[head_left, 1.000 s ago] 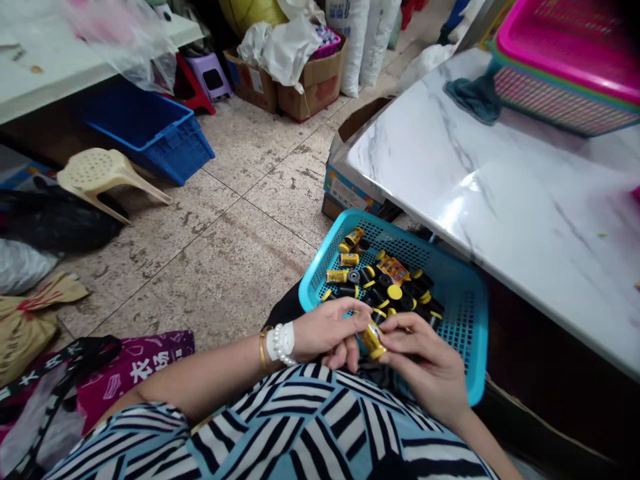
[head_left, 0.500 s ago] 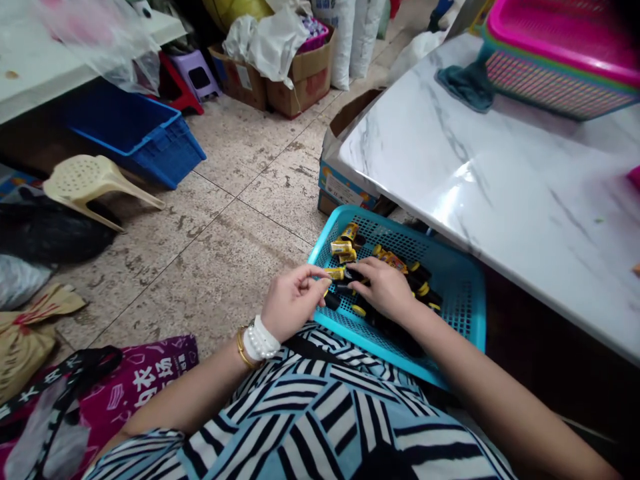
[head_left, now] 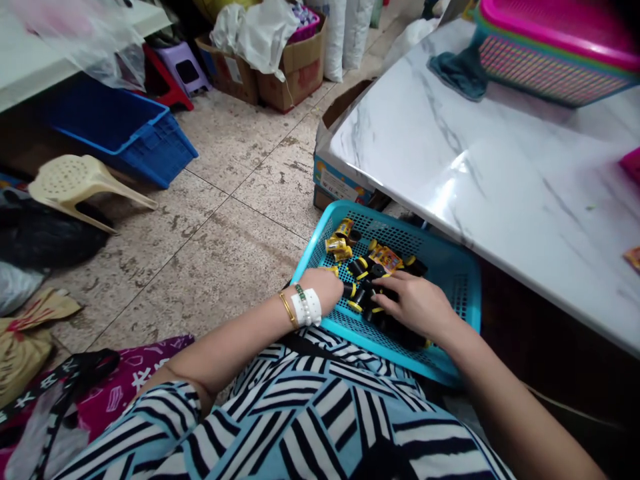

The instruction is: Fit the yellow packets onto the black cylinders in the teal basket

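Note:
A turquoise plastic basket (head_left: 305, 257) holds several small black cylinders with yellow ends (head_left: 358, 268) and yellow-wrapped pieces (head_left: 335, 245). My left hand (head_left: 323, 291) is over the basket's near left side, back up and fingers curled under. Whatever it may hold is hidden; a bit of yellow shows just beyond the knuckles, and a black-and-yellow cylinder lies close to its right side. Over the middle of the pile is my right hand (head_left: 417, 303), thumb and forefinger apart beside the black cylinders. Part of the pile is covered by this hand.
A white marble-patterned table (head_left: 425, 153) overhangs the basket's right side, with a pink-topped stack of baskets (head_left: 555, 73) and a dark cloth (head_left: 457, 73) on it. Cartons (head_left: 340, 180) stand beyond the basket. On the floor at left are a cream stool (head_left: 70, 177) and blue crate (head_left: 165, 150).
My left hand has turned palm down and moved right over the basket, hiding the yellow-wrapped piece it pinched. My right hand has shifted right and nearer, away from the left hand. The view has tilted slightly.

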Tool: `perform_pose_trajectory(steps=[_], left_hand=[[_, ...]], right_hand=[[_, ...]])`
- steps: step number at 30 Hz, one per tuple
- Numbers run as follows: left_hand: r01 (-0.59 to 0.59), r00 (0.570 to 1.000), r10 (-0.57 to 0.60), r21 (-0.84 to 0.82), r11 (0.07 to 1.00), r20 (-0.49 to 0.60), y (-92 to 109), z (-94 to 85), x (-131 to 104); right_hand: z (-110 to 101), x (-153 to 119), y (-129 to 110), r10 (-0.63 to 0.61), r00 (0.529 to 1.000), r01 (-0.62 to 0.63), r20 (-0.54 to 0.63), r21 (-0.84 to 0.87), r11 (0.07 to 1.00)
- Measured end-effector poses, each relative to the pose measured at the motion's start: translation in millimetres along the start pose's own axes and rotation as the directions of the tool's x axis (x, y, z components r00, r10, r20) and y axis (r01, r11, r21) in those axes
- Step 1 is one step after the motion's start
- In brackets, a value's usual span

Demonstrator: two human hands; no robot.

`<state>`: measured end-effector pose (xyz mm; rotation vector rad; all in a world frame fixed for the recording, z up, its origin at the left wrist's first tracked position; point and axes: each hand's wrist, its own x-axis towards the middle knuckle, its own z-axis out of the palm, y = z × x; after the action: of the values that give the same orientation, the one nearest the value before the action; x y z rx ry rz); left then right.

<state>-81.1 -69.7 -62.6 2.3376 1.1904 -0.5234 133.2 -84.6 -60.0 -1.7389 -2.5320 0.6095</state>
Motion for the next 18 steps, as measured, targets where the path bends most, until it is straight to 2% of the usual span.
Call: perform_pose_trajectory(steps=[2,5,7,10,11,13,15,18], left_hand=[[-0.025,1.000,0.025,-0.004,1.000,-0.011,-0.1,-1.6,-1.5],[-0.071,0.982,0.050,-0.113,0.991,-0.180,2.5,-2.4,-9.0],[-0.130,0.944,0.039,-0.261,0.957,-0.328,6.0,-1.6,-14.7],[-0.242,0.883,0.014,-0.429,0.870,-0.468,11.3,1.7,-19.4],[-0.266,0.869,-0.001,-0.469,0.842,-0.495,12.2,2.9,-19.7],[-0.276,0.859,-0.054,-0.549,0.789,-0.509,11.8,5.1,-19.3],[-0.254,0.858,-0.122,-0.617,0.745,-0.499,8.9,6.3,-18.9],[-0.232,0.853,-0.181,-0.667,0.708,-0.489,4.9,7.0,-21.3]], right_hand=[[-3.0,-11.2,-3.2,0.046,0.996,-0.042,-0.073,0.058,0.997],[-1.8,-18.5,-16.6,0.049,0.994,-0.012,-0.099,0.348,0.937],[2.3,-18.7,-26.5,0.072,0.997,-0.048,-0.018,0.590,0.806],[9.6,-16.5,-35.2,0.117,0.986,-0.164,0.121,0.849,0.502],[11.2,-16.0,-35.5,0.142,0.980,-0.189,0.141,0.887,0.422],[12.2,-16.2,-32.3,0.224,0.964,-0.211,0.140,0.918,0.335],[11.3,-18.5,-26.1,0.283,0.948,-0.229,0.143,0.926,0.300],[10.1,-25.3,-19.8,0.303,0.938,-0.256,0.170,0.928,0.271]])
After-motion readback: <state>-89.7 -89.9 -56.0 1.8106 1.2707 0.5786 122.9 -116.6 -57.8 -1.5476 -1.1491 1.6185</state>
